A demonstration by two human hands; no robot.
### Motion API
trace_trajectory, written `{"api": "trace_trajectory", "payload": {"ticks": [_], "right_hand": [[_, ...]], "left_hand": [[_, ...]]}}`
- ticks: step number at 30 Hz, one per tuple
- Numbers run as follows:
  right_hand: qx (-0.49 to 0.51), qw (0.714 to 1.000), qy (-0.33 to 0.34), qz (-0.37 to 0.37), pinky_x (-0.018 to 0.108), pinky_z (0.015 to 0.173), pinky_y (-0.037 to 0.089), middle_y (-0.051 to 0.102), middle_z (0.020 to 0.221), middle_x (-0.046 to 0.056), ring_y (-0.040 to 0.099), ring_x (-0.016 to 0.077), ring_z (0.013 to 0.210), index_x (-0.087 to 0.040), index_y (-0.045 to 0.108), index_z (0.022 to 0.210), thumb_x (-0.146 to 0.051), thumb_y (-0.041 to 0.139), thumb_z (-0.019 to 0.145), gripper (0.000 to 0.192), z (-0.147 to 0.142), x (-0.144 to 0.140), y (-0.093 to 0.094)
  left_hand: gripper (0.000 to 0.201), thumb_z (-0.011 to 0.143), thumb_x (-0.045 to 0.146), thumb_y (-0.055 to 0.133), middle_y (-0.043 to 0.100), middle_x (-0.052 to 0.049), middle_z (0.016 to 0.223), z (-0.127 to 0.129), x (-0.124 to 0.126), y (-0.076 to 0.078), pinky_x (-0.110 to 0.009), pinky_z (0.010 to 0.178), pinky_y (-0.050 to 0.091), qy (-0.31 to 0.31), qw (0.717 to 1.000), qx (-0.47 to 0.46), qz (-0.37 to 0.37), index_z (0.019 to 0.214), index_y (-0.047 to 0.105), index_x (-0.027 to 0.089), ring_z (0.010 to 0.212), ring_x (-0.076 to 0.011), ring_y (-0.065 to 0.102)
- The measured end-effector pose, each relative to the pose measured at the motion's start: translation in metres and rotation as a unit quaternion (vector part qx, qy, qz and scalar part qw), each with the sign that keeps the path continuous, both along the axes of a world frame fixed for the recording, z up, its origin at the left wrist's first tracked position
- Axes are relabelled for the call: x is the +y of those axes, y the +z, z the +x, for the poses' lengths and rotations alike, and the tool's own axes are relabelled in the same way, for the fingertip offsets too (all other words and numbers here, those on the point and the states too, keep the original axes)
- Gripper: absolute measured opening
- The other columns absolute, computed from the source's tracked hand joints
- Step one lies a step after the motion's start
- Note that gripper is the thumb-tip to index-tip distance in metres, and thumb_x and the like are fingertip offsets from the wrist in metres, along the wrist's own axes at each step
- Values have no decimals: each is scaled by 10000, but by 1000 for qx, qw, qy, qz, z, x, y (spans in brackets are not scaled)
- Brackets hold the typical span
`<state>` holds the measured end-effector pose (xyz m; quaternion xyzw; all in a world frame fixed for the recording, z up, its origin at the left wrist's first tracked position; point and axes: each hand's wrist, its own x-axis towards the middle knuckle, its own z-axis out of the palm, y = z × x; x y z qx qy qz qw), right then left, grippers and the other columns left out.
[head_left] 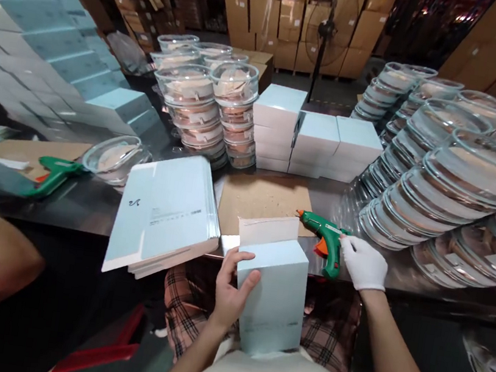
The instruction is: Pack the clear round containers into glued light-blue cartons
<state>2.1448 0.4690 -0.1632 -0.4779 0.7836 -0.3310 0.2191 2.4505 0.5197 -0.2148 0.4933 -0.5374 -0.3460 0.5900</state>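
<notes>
Currently box-sealing step: bare left hand (229,291) grips the pale blue box (272,294) at lower centre, flap up. Gloved right hand (362,264) closes on the green glue gun (326,239) lying on the worktop (88,206). Next probably needs glue along the flap.

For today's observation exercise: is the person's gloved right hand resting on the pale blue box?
No: the gloved right hand is at the green glue gun on the table, while the bare left hand holds the pale blue box.
</notes>
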Motion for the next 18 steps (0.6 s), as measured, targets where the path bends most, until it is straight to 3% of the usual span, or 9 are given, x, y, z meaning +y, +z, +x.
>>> {"api": "trace_trajectory", "payload": {"ticks": [1,3,5,8,10,12,14,16,18], "right_hand": [[-43,998,11,-34,375,892,585,813,1107,137,735,327,1114,-200,822,935,-573,716,851,397,10,4,5],[-184,978,94,-39,389,957,577,793,1233,103,723,305,1132,-206,817,1132,-566,773,809,485,36,7,11],[-326,928,176,20,412,939,588,800,1190,103,736,294,1047,-181,795,1164,-545,854,726,572,60,6,11],[-414,890,188,20,426,948,592,794,1130,85,739,285,1019,-191,765,1170,-543,912,677,623,74,5,1],[-415,878,238,-15,442,995,579,768,1192,97,725,292,1094,-207,756,1182,-681,849,749,649,66,9,-5],[-376,857,352,-31,469,1049,554,729,1284,130,690,316,1198,-203,760,1166,-831,741,786,734,55,14,-5],[-301,841,446,-48,485,1093,524,692,1355,148,653,323,1270,-205,740,1191,-840,730,796,748,48,18,2],[-206,842,493,-77,473,1110,511,682,1342,138,645,287,1264,-216,713,1241,-679,763,888,584,48,18,12],[-125,833,528,-112,439,1102,520,677,1278,116,647,239,1216,-231,722,1274,-493,690,1005,376,53,15,21]], "left_hand": [[409,901,602,752,702,-85,1086,-1,0,0,-304,861,539,-11,1000,3,-1,1022,761,212,1037,-242,683],[418,883,615,764,715,-90,1064,-3,1,0,-336,913,547,-36,999,4,-3,1000,766,214,1080,-264,685],[414,863,610,787,730,-113,1125,-7,3,-3,-387,1016,534,-57,998,4,0,990,768,216,1201,-302,668],[420,848,577,820,696,-157,1327,-11,4,-12,-427,1100,505,-58,997,38,16,1044,732,216,1353,-337,616],[521,855,564,825,682,-153,1358,-13,1,-18,-409,1053,531,-41,994,95,17,1223,638,246,1314,-313,651],[683,875,552,820,707,-117,1270,-13,-3,-20,-402,1013,543,-33,989,141,-7,1397,464,295,1222,-274,697],[752,901,543,803,714,-75,1183,-13,-7,-19,-414,1011,539,-41,987,152,-42,1465,350,335,1155,-249,713],[625,922,543,780,705,-58,1157,-11,-10,-16,-408,1004,535,-56,987,138,-66,1411,447,342,1134,-240,706],[390,935,540,762,689,-62,1160,-8,-10,-11,-391,1006,526,-76,989,106,-66,1216,638,300,1143,-243,691]]}}
